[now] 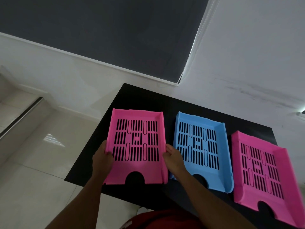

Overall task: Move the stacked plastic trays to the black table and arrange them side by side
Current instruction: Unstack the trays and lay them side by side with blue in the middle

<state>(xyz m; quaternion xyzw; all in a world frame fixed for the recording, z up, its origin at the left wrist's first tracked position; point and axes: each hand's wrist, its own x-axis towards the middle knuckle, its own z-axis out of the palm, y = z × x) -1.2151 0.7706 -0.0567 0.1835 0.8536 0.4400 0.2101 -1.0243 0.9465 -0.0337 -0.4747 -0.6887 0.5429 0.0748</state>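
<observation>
Three slotted plastic trays lie in a row on the black table (142,98). The left pink tray (137,169) is gripped on both sides: my left hand (102,158) holds its left wall and my right hand (175,158) holds its right wall. A blue tray (200,138) lies in the middle, just right of my right hand. A second pink tray (260,192) sits at the right, angled a little. Whether the held tray rests fully on the table I cannot tell.
The table stands against a white wall (247,63) with a dark roller blind (99,30) behind. Pale glossy floor tiles (41,154) lie to the left. The right pink tray reaches close to the table's near edge.
</observation>
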